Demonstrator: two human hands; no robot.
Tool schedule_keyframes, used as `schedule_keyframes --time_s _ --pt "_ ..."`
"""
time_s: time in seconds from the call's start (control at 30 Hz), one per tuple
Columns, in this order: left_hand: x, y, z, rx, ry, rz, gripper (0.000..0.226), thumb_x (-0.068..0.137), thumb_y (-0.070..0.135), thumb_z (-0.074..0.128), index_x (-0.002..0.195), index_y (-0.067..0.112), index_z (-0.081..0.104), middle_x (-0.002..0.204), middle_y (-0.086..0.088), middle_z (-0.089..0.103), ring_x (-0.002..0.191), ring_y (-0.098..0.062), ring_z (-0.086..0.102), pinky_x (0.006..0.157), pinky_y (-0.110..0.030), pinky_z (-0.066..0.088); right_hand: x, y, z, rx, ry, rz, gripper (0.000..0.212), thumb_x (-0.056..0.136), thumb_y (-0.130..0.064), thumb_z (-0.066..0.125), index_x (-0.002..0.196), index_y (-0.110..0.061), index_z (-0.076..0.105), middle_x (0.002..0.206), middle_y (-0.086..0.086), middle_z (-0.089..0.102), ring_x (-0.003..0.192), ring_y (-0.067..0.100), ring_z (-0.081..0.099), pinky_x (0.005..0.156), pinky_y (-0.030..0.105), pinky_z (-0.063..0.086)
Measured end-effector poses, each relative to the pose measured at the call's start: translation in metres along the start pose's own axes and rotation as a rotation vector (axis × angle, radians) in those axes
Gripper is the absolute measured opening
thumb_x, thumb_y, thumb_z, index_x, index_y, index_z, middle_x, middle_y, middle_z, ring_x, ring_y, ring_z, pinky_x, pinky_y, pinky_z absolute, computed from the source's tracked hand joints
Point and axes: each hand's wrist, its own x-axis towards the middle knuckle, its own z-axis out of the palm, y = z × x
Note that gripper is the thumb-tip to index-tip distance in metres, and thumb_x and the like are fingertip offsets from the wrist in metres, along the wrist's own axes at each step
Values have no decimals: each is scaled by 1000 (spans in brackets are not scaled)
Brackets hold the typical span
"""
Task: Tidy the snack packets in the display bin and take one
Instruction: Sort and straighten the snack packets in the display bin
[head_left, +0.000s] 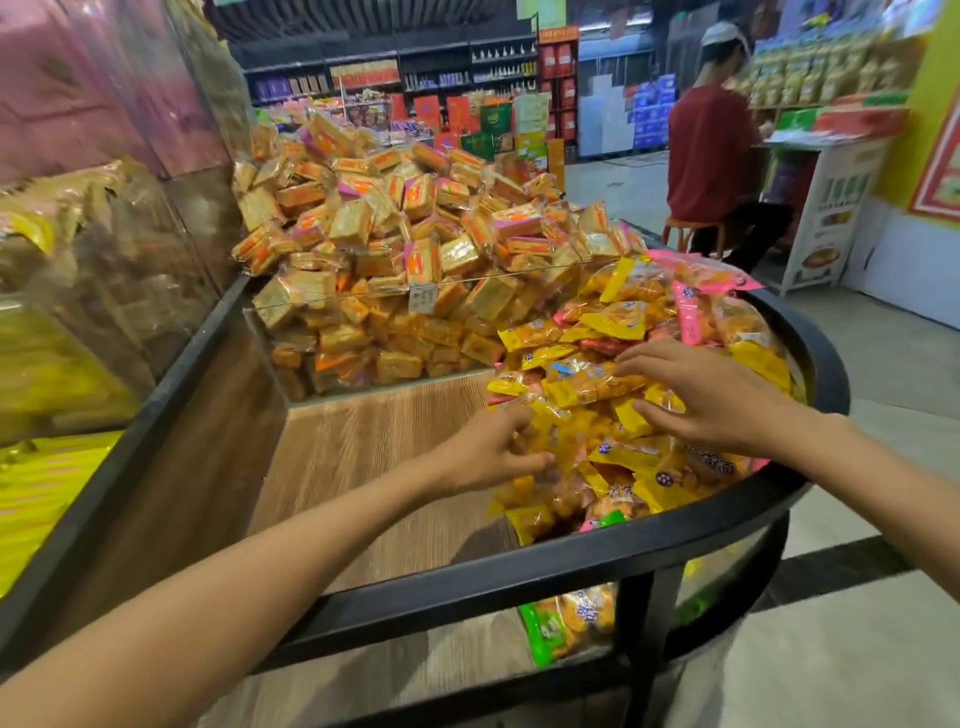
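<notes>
Snack packets (623, 384), yellow and pink, loosely heaped at 3 o'clock in my black-rimmed display bin (519, 569); bare wood-grain floor at 9 o'clock.

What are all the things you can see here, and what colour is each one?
snack packets: many, mostly yellow with some pink, piled at the right of the display bin
display bin: one, black rim, wood-look floor, in front
square snack blocks: many, tan with orange and pink labels, heaped behind a clear divider
clear divider: one, see-through, between the two piles
green packet: one, below the rim, seen through the front panel
seated person: one, red top, far right on an orange stool
shop shelves: several, dark, at the back
left hand: fingers curled into the yellow packets
right hand: spread flat on the pile
</notes>
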Motion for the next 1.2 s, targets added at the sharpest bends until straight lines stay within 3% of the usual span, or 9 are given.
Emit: schedule_keyframes --time_s 0.13,0.2,0.37,0.47,0.6,0.77,0.83,0.93,1.2 --pt "-11 -12 -47 -212 190 -150 11 90 17 62 96 9 65 84 3 66 73 -5 60 70 -28 51 35 -29 -5 56 24 6 35 94 -27 55 127 -16 57 128 -1 58 118 15 53 95 29 43" --pt "-23 -22 -71 -339 289 -271 13 92 17 59 96 5 62 87 -5 60 76 -11 56 64 -27 49 66 -45 2 139 60 31 31 96 -22 54 125 -12 59 123 3 61 113 18 56 89 26 40" --pt "-41 -47 -104 -546 412 -440 24 92 21 56 109 4 54 116 -21 58 108 -31 60 87 -47 53 146 -93 34 497 129 241 31 102 -28 41 116 -10 61 109 7 64 100 20 57 72 23 35" --pt "-39 -64 -103 -585 418 -430 7 93 15 54 99 13 52 101 -10 59 93 -19 61 74 -34 53 173 -113 57 859 93 393 35 102 -37 36 104 -11 58 101 9 61 87 20 59 71 22 41" --pt "-38 -77 -96 -523 366 -373 12 93 7 53 95 19 52 87 5 59 76 -4 57 61 -18 48 179 -114 76 1212 3 519 29 96 -45 47 105 -19 56 93 0 62 84 17 65 81 35 52" --pt "-39 -80 -91 -543 321 -367 23 91 9 56 114 5 56 101 -7 64 85 -15 59 68 -30 47 172 -110 78 1132 72 417 17 92 -22 61 99 -7 68 83 1 65 75 10 61 70 28 53" --pt "-41 -77 -91 -575 329 -370 22 91 7 57 113 5 57 100 -5 64 81 -10 61 63 -24 49 171 -112 78 1092 103 416 15 92 -16 61 99 -5 69 83 7 66 68 7 60 61 20 50" --pt "-43 -71 -90 -654 335 -376 22 91 4 55 113 3 57 94 -2 62 69 -2 60 51 -14 46 169 -113 79 1146 93 458 18 90 -19 64 100 -5 69 79 6 67 70 8 61 67 23 51" --pt "-42 -66 -97 -824 503 -355 24 95 23 54 101 2 65 89 -9 66 77 -15 67 69 -29 58 167 -115 76 1179 152 476 10 87 -18 67 89 -9 70 73 6 64 56 1 57 55 17 46"
